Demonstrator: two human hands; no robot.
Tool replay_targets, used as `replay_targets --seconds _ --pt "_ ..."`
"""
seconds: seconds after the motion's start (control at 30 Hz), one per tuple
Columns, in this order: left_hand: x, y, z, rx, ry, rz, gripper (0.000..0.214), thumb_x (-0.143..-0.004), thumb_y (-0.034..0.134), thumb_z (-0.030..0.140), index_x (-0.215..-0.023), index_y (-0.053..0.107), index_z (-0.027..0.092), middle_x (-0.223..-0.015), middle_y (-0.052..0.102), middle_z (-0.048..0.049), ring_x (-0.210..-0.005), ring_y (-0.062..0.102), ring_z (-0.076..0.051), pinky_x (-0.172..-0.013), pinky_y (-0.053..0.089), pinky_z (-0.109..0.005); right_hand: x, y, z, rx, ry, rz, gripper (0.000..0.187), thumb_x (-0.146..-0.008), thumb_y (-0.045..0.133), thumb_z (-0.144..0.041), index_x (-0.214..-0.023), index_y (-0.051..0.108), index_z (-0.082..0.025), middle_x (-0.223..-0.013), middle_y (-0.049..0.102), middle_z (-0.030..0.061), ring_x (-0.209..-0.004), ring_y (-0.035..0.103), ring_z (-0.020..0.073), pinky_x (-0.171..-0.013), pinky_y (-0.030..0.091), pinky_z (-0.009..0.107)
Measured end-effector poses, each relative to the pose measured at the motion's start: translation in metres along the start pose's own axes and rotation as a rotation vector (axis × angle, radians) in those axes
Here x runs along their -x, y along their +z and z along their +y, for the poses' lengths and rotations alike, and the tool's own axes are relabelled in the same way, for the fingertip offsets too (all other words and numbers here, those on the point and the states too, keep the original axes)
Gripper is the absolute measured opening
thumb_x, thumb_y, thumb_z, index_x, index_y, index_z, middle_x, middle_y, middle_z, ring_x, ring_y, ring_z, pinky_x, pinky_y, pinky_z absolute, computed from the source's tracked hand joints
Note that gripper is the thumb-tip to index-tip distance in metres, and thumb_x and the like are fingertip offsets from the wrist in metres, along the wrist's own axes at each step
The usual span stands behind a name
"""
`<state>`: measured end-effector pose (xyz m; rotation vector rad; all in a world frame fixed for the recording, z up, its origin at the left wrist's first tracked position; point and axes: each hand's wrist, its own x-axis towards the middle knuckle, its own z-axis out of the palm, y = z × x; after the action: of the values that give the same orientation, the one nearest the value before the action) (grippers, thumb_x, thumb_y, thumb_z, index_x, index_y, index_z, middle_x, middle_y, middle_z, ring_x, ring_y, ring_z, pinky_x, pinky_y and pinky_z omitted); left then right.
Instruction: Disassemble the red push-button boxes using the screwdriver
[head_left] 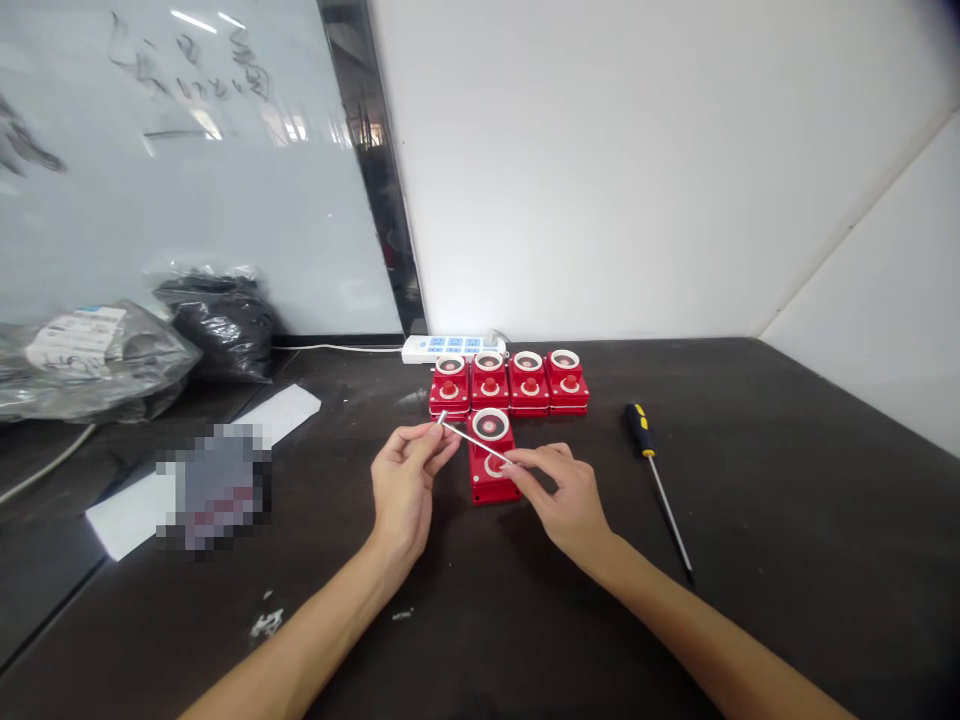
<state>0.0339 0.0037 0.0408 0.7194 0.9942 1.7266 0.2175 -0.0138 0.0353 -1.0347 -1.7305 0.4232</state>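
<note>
Between my two hands is a thin silver metal rod (478, 441) with a short thicker piece at its left end, slanting down to the right. My left hand (406, 480) pinches the thicker end with thumb and fingers. At the other end, my right hand (559, 495) closes thumb and fingertips on the rod. Just behind and below it stands a red alarm box (491, 488) with a white-ringed round opening; its red dome is partly covered by the rod and my right fingers. Several similar red alarm boxes (529, 385) stand in a row behind it.
A black-and-yellow screwdriver (660, 485) lies to the right. Behind the row is a white power strip (450, 348) against the wall. On the left are a white strip (289, 415), a blurred-out item (217, 490) and plastic bags (217, 320), below a whiteboard (187, 200).
</note>
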Motion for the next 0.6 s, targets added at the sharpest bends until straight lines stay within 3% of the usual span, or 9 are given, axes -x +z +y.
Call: replay_targets --seconds 0.1,0.2,0.27,0.4,0.6 --pt "0.001 0.002 0.005 -0.017 0.001 -0.087 0.024 -0.072 0.081 0.027 -0.087 0.066 0.016 -0.081 0.073 -0.0027 -0.082 0.072 -0.018 -0.090 0.057 -0.040 0.000 0.000 0.004 -0.068 0.126 -0.037 0.009 -0.087 0.066 -0.025 -0.087 0.075 -0.025 -0.082 0.077 0.0009 -0.072 0.067 0.0188 -0.076 0.049 0.036" --pt "0.005 0.005 0.006 -0.080 0.005 -0.228 0.037 -0.077 0.077 0.029 -0.109 0.062 0.019 -0.087 0.074 -0.0044 -0.087 0.071 -0.020 -0.085 0.058 -0.038 -0.002 0.001 0.007 -0.339 0.302 -0.045 0.009 -0.086 0.067 -0.029 -0.086 0.074 -0.023 -0.078 0.076 0.0019 -0.071 0.069 0.0186 -0.072 0.052 0.034" --pt "0.010 0.005 0.005 -0.252 0.084 -0.331 0.038 -0.079 0.075 0.030 -0.113 0.063 0.020 -0.093 0.074 -0.0060 -0.091 0.070 -0.021 -0.081 0.057 -0.035 -0.004 0.001 0.007 -0.548 0.400 -0.047 0.010 -0.085 0.068 -0.030 -0.085 0.072 -0.021 -0.074 0.075 0.0020 -0.065 0.068 0.0169 -0.067 0.053 0.031" --pt "0.022 0.004 0.001 -0.673 0.330 -0.493 0.020 -0.087 0.068 0.029 -0.105 0.071 0.022 -0.099 0.070 -0.0051 -0.089 0.065 -0.017 -0.079 0.052 -0.029 -0.006 0.002 0.004 -0.737 0.480 -0.090 0.013 -0.082 0.071 -0.031 -0.082 0.071 -0.018 -0.070 0.073 0.0014 -0.057 0.065 0.0137 -0.062 0.052 0.028" --pt "0.024 0.004 -0.001 -0.763 0.468 -0.525 0.011 -0.089 0.066 0.027 -0.094 0.074 0.022 -0.094 0.069 -0.0034 -0.087 0.064 -0.016 -0.078 0.049 -0.029 -0.003 0.005 -0.002 -0.701 0.445 -0.131 0.015 -0.083 0.070 -0.032 -0.082 0.069 -0.017 -0.068 0.071 0.0012 -0.057 0.065 0.0137 -0.060 0.052 0.028"
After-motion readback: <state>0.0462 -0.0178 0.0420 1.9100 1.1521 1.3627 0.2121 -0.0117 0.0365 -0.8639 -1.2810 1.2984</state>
